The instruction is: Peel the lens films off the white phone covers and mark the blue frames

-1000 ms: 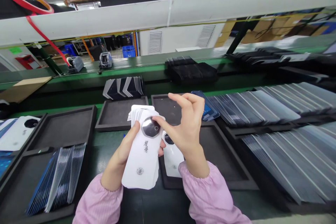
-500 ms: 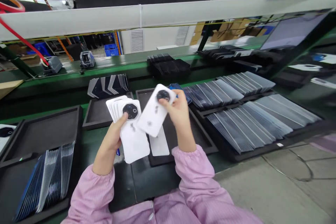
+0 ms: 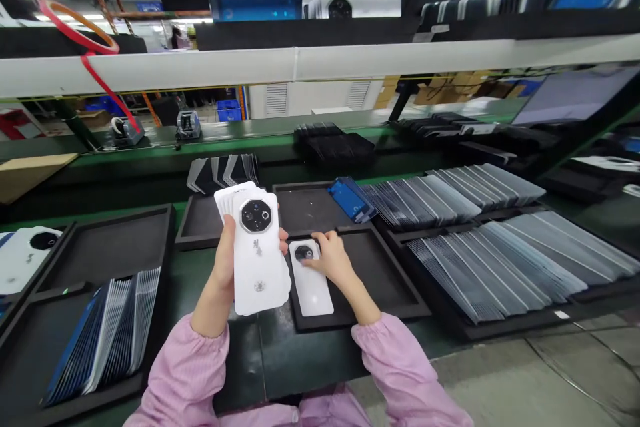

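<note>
My left hand is closed around a fanned stack of white phone back panels, held upright above the bench. The front panel has a black camera window and small dark marks; the panels behind it show mostly as edges. Lower and to the right, my right hand pinches the camera end of another white phone back panel, thumb over its dark window. That panel lies over the left side of a black tray. Whether its top end is lifted, I cannot tell.
Behind is a black tray with a blue panel at its corner. Racks of grey panels stand at right. At left, a tray holds blue and clear panels. A white rail crosses above.
My right hand has come down from beside the stack to the panel on the tray. The panel it held up is no longer beside the stack. The view has tilted upward.
</note>
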{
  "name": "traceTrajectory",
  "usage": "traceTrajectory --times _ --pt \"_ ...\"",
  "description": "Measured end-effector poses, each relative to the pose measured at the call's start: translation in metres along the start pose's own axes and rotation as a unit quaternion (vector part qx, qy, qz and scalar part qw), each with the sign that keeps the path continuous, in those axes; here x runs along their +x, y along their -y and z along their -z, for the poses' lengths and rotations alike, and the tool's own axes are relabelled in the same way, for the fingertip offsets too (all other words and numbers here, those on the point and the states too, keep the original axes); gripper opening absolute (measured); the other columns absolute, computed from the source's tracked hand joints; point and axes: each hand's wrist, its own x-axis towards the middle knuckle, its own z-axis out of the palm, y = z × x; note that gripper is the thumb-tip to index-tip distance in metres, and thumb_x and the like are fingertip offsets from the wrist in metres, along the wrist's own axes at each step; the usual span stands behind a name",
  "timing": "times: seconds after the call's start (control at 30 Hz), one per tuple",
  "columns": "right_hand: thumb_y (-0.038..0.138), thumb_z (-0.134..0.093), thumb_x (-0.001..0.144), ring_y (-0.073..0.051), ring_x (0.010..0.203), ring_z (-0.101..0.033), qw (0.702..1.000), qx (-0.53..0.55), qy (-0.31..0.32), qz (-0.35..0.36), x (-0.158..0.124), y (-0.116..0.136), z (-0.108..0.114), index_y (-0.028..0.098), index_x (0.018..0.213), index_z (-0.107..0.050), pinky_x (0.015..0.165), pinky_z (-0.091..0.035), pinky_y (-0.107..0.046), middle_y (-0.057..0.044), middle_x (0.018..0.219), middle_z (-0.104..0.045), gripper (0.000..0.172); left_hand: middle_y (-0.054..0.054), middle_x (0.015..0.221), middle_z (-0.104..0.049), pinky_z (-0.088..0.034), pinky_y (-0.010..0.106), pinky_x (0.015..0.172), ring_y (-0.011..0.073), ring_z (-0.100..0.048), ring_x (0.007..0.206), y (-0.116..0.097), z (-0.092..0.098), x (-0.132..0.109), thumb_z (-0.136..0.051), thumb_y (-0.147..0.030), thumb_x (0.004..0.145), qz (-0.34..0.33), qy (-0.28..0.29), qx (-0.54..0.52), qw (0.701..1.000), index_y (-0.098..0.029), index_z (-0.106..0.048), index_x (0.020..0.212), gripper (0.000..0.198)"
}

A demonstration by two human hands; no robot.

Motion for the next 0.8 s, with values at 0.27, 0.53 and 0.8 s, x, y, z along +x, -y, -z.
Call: traceTrajectory --times 0.27,0.53,0.8 --pt "0.038 -0.060 0.100 -0.027 0.100 -0.066 0.949 0.059 -0.097 0.295 -0.009 0.100 0.019 0.027 0.107 -0.073 0.092 -0.054 -0.046 -0.008 0.107 -0.069 0.019 0.013 0.091 -0.076 -0.057 0.029 0.065 0.0223 -0.071 0.075 0.011 0.008 -0.002 -0.075 -0.087 0.070 0.066 -0.008 0.064 0.996 -0.013 -0.076 0.113 0.086" --pt "0.022 -0.067 0.099 -0.024 0.090 -0.068 0.902 0.028 -0.061 0.427 -0.008 0.130 0.023 0.025 0.101 -0.073 0.080 -0.050 -0.041 -0.005 0.096 -0.070 0.007 0.011 0.086 -0.074 -0.052 0.027 0.060 0.0196 -0.068 0.070 0.011 0.007 -0.006 -0.067 -0.090 0.076 0.040 -0.035 0.217 0.975 -0.014 -0.077 0.098 0.079" --pt "0.009 -0.064 0.096 -0.021 0.087 -0.067 0.904 0.033 -0.064 0.422 -0.013 0.127 0.036 0.024 0.085 -0.066 0.080 -0.049 -0.038 -0.003 0.093 -0.068 0.019 0.014 0.088 -0.074 -0.052 0.027 0.061 0.0213 -0.068 0.074 0.022 0.012 -0.001 -0.068 -0.089 0.076 0.064 -0.007 0.222 0.973 -0.012 -0.078 0.096 0.080"
